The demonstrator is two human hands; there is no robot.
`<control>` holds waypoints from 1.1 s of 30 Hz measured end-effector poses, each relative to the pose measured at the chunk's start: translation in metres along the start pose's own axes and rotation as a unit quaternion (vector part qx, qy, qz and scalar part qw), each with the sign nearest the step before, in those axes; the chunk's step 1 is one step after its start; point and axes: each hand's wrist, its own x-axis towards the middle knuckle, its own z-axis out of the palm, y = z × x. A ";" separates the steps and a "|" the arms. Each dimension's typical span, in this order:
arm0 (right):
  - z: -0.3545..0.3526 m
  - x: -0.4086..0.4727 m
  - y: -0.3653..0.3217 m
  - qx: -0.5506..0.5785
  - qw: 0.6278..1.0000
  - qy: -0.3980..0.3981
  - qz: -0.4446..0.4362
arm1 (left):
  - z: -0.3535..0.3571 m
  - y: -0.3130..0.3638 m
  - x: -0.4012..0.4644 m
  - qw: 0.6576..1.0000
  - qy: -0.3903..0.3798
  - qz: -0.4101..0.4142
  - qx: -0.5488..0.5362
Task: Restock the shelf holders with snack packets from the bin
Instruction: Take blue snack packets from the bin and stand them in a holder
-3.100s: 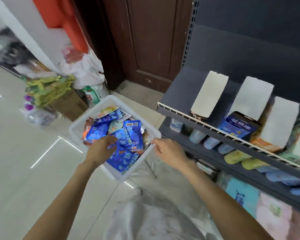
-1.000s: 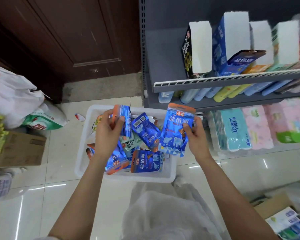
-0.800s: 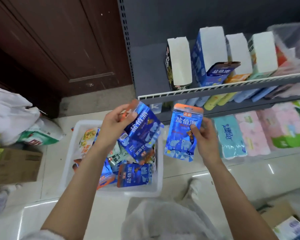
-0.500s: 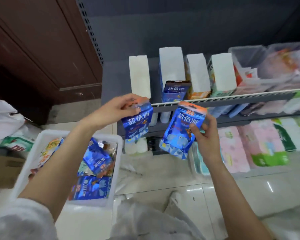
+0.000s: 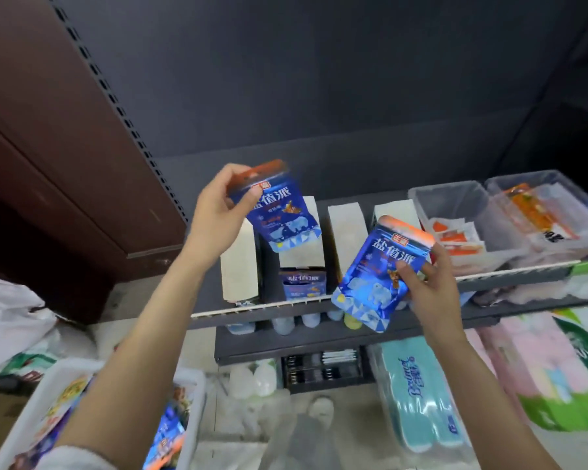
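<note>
Mid-restock. Left hand pinching one blue packet above blue holder on shelf; right hand gripping second packet beside holder. More packets left in bin below.

Soft even light, blurred, warped edges

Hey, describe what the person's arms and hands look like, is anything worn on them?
Both hands are bare: no gloves, rings or watch show on the left hand or the right hand. Both forearms are uncovered as well. The only clothing on the arms is a pale, whitish sleeve of soft-looking fabric at the bottom left edge, on the left arm. No sleeve shows on the right arm.
</note>
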 end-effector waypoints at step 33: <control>0.094 0.104 -0.011 0.013 0.986 -0.164 -0.017 | 0.053 -0.129 -0.034 0.943 -0.259 -0.001 0.208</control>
